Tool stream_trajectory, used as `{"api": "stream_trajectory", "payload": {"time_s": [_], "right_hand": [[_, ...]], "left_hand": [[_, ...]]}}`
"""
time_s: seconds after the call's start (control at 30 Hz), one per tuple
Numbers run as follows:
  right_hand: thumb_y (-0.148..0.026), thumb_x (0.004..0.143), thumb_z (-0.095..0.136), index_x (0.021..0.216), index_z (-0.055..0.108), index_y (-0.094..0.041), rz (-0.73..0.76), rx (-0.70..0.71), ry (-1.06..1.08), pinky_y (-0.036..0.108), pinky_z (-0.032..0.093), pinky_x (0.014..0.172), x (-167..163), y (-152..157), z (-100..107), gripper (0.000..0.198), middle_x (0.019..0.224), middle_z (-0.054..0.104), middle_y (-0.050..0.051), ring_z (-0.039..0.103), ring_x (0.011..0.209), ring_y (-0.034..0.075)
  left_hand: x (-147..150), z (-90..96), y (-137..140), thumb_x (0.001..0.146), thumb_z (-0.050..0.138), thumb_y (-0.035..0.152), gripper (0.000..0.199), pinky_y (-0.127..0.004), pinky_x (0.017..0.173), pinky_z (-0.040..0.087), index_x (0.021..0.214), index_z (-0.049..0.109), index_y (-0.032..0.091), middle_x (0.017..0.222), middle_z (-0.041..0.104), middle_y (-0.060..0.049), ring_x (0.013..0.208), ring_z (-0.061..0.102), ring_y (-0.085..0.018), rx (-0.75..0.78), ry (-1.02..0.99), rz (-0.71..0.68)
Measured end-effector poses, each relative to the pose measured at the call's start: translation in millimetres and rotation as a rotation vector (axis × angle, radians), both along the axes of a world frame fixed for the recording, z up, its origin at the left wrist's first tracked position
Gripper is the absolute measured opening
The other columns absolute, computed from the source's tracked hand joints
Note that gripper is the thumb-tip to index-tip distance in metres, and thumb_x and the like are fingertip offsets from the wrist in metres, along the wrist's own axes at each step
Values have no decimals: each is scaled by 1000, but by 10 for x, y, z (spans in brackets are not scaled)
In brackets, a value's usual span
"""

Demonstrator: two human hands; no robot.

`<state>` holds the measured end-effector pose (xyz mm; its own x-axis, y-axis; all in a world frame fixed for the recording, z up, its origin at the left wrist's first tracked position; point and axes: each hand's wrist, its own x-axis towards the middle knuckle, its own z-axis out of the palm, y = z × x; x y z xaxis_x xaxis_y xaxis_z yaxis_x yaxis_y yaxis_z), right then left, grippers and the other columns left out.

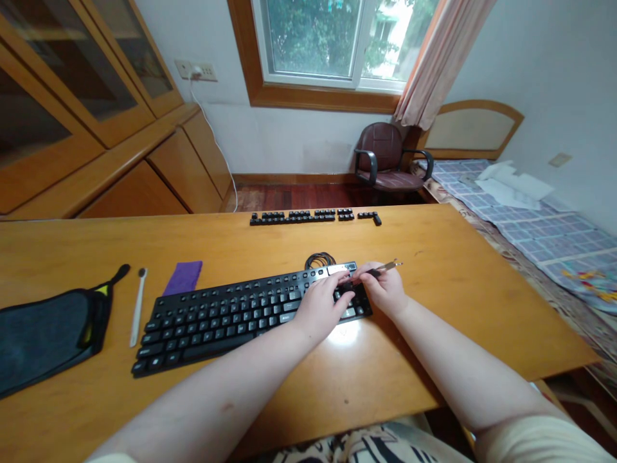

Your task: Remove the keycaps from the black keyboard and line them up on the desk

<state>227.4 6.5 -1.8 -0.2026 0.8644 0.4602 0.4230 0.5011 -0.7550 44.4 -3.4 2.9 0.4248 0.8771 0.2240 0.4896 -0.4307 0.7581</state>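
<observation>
A black keyboard lies at a slant on the wooden desk, its top row bare of keycaps. My left hand rests over its right part, thumb apart from the stretched fingers. At the keyboard's right end, my right hand is closed around a slim tool with a dark middle and a brownish outer end with small tips. The tool's inner end, by my left fingertips, is too small to make out. Behind the keyboard sits a coiled black cable. Removed black keycaps stand in rows along the far desk edge.
Left of the keyboard are a purple cloth, a white-handled brush and a dark zippered pouch. Beyond the desk stand a brown armchair and, to the right, a bed. A wooden cabinet lines the left wall.
</observation>
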Motion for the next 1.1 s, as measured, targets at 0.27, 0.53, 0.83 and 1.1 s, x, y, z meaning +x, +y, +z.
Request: {"api": "stream_trajectory", "payload": {"time_s": [0.27,0.53,0.83,1.1], "right_hand": [[-45,87,49,78,67,-20,61,36,41,32,50,68,-55,-21,112,32,74,68,6,63,71,18],[-54,83,50,75,67,-19,103,-16,104,33,51,67,-76,-2,136,40,71,68,7,63,70,18],[-55,79,56,75,70,-18,92,-121,214,31,52,61,-101,8,100,39,72,68,7,62,62,16],[-47,83,53,76,71,-18,44,-248,199,29,53,59,-84,-3,0,35,70,69,6,64,61,16]], "left_hand": [[7,-11,22,81,57,20,27,-35,89,49,108,61,21,107,67,-4,97,61,-19,13,-92,43],[1,-26,31,82,58,21,22,-33,88,49,103,64,20,102,69,-4,96,62,-18,82,-66,17],[4,-6,32,78,62,17,33,-36,89,49,110,61,20,107,67,-5,98,62,-19,4,-154,66],[17,-18,33,70,67,11,51,-32,81,52,118,53,24,91,68,0,81,64,-15,-102,-256,66]]}}
